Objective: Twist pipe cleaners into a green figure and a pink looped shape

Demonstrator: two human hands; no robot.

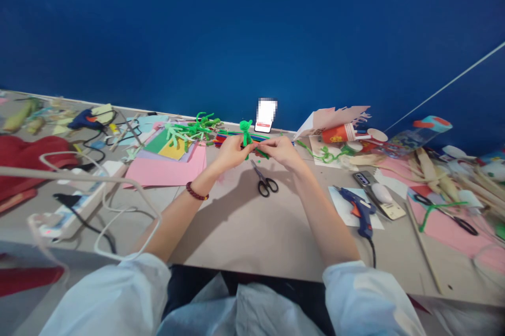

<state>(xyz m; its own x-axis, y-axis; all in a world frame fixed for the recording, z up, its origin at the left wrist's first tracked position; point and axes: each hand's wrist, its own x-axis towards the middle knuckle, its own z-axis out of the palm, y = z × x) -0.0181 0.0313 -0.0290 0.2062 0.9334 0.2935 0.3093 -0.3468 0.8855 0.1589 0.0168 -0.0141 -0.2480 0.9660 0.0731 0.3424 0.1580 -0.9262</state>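
Both my hands meet above the middle of the grey table [244, 225]. My left hand [231, 152] is closed round the lower part of a green pipe-cleaner figure [246, 131], whose looped top sticks up above my fingers. My right hand [282, 151] pinches the same green pipe cleaner from the right side. A dark red bead bracelet [196, 192] sits on my left wrist. Black-handled scissors [265, 181] lie on the table just below my hands.
Coloured paper sheets [169, 165] and loose green pipe cleaners [193, 130] lie at the left. A phone [265, 114] leans on the blue wall. Blue glue guns [359, 211] [84, 119], a power strip with cables [74, 210], an orange cup [339, 132] and wooden sticks [442, 178] crowd the sides.
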